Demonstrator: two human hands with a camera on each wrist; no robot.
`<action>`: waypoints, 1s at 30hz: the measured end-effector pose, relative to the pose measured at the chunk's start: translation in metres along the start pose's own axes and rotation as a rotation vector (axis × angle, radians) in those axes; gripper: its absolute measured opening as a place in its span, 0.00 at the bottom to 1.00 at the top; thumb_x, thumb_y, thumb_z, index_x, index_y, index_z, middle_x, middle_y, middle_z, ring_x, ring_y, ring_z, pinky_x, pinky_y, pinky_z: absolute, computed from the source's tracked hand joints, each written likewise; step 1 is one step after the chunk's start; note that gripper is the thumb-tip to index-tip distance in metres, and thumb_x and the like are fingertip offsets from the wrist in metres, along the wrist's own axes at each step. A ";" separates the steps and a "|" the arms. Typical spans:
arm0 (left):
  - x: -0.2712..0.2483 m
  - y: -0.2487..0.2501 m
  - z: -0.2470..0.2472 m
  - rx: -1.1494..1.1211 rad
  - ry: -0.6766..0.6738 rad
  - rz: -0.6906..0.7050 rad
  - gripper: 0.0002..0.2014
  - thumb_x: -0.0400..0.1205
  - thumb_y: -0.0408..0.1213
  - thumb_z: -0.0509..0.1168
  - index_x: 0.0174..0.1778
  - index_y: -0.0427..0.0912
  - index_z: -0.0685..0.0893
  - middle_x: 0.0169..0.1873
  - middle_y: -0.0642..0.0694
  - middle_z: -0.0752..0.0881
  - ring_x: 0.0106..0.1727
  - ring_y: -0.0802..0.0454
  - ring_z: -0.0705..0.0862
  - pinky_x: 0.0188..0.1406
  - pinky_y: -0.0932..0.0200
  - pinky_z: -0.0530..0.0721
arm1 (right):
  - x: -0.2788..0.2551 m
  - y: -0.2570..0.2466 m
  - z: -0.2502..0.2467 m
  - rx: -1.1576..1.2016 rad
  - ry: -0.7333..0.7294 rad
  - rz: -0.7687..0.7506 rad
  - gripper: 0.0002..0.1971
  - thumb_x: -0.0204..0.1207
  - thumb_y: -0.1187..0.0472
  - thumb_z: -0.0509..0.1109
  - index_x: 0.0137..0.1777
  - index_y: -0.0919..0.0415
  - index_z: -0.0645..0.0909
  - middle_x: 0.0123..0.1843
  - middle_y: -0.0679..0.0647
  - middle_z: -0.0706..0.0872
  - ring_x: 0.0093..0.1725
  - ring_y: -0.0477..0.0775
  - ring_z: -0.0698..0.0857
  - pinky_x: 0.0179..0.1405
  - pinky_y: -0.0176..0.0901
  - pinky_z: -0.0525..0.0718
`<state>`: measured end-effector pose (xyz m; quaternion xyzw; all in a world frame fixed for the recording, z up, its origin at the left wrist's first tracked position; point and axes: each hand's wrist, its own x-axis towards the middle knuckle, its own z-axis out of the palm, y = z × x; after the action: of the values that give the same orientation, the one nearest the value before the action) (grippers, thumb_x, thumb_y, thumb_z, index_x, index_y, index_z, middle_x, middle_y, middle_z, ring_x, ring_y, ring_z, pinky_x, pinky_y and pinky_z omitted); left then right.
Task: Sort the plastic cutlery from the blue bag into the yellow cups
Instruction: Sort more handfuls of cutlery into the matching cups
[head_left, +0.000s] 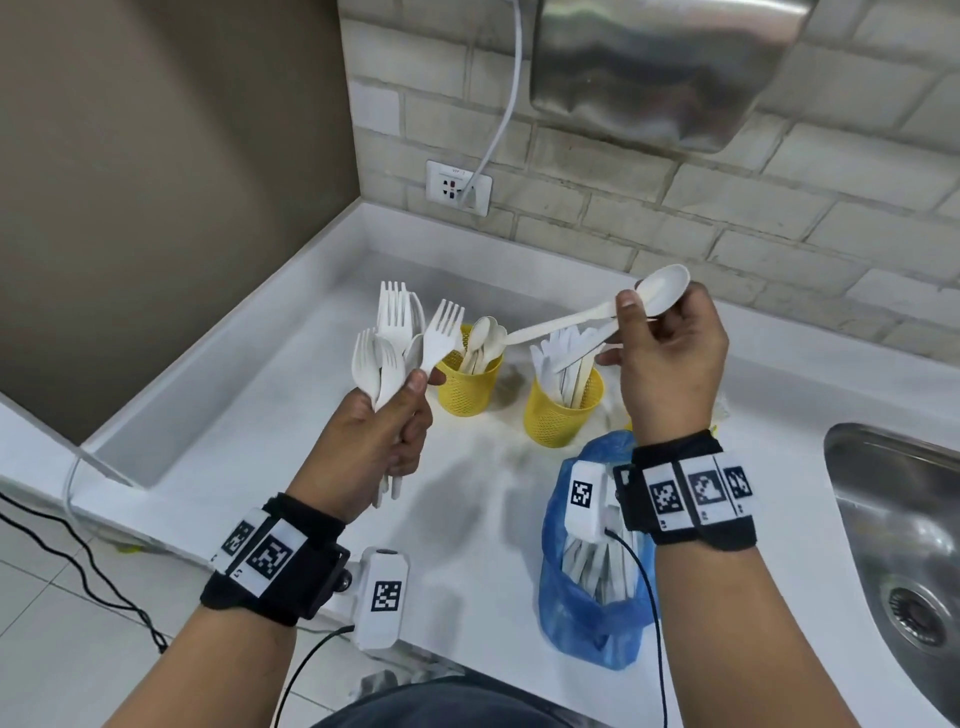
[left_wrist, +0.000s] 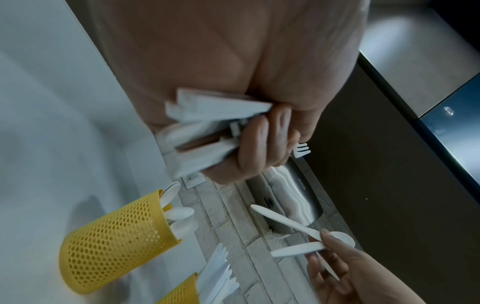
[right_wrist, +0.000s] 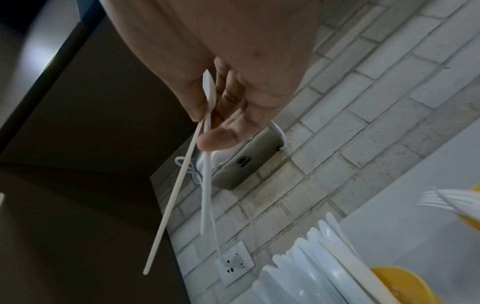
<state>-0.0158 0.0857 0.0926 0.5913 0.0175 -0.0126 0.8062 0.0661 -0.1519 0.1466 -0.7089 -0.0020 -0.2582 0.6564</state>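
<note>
My left hand (head_left: 400, 415) grips a bundle of white plastic forks (head_left: 395, 343) by their handles, tines up, left of the cups; its curled fingers (left_wrist: 259, 144) wrap the handles (left_wrist: 213, 123). My right hand (head_left: 623, 332) pinches a white spoon (head_left: 660, 291) near its bowl, above the cups, with the handle pointing left. It also pinches a second white piece (head_left: 582, 353) just below the spoon. One yellow mesh cup (head_left: 467, 389) holds spoons. The other cup (head_left: 556, 421) holds knives (right_wrist: 311, 257). The blue bag (head_left: 582, 613) stands near me with cutlery inside.
A steel sink (head_left: 909, 545) lies at the right of the white counter (head_left: 291, 415). A steel hand dryer (head_left: 660, 67) hangs on the tiled wall, and its cable runs to a socket (head_left: 460, 187). A raised ledge borders the counter's left and back.
</note>
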 end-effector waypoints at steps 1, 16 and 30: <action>-0.001 0.000 0.001 0.008 0.003 -0.001 0.13 0.85 0.51 0.63 0.53 0.46 0.87 0.29 0.48 0.67 0.23 0.54 0.58 0.24 0.60 0.57 | 0.002 0.001 0.001 -0.034 0.005 -0.014 0.06 0.81 0.60 0.75 0.49 0.51 0.80 0.44 0.62 0.87 0.38 0.70 0.88 0.27 0.48 0.89; -0.004 -0.006 0.022 0.163 -0.111 -0.059 0.11 0.84 0.53 0.65 0.50 0.53 0.90 0.36 0.35 0.58 0.32 0.43 0.53 0.29 0.51 0.53 | 0.018 0.029 -0.113 -0.598 0.283 -0.179 0.10 0.81 0.55 0.73 0.53 0.62 0.83 0.30 0.47 0.79 0.30 0.52 0.79 0.39 0.38 0.71; 0.000 -0.018 0.038 0.196 -0.158 -0.097 0.11 0.84 0.53 0.65 0.51 0.53 0.89 0.31 0.45 0.63 0.30 0.48 0.56 0.29 0.51 0.54 | 0.027 0.041 -0.058 -0.545 0.105 -0.218 0.09 0.80 0.54 0.75 0.49 0.59 0.81 0.31 0.40 0.80 0.30 0.48 0.80 0.37 0.40 0.73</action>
<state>-0.0156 0.0444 0.0871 0.6630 -0.0190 -0.0997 0.7417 0.0822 -0.2208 0.1188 -0.8402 0.0252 -0.3545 0.4096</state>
